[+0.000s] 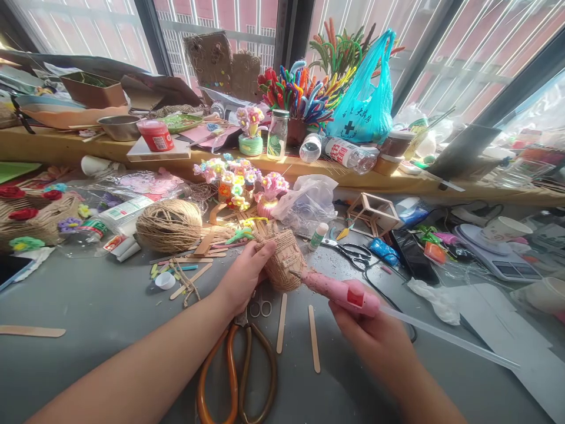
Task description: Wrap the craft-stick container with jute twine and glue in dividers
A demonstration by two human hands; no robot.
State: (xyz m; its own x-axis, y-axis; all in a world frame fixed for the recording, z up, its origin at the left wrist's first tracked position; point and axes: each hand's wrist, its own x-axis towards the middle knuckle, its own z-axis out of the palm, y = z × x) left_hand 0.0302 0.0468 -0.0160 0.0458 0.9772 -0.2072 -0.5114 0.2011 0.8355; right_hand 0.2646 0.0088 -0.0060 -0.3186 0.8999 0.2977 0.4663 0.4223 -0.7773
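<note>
My left hand (247, 271) grips a small twine-wrapped container (285, 262) by its left side, tilted above the grey table. In my right hand (375, 330) is a pink hot glue gun (335, 290), with a clear glue stick (454, 338) sticking out of its back end. The glue gun's metal nozzle is at the container's side; whether it touches I cannot tell. Large orange-handled scissors (232, 371) lie under my left wrist, partly hidden, close to a small pair of scissors (261, 307). Two wooden craft sticks (313, 338) rest below the container.
A ball of twine (169, 225) and loose sticks lie to the left. Black-handled scissors (353, 253), a glue bottle (318, 235), a wooden frame (373, 213) and a white scale (497, 250) stand to the right. A crowded ledge (207, 154) runs along the back.
</note>
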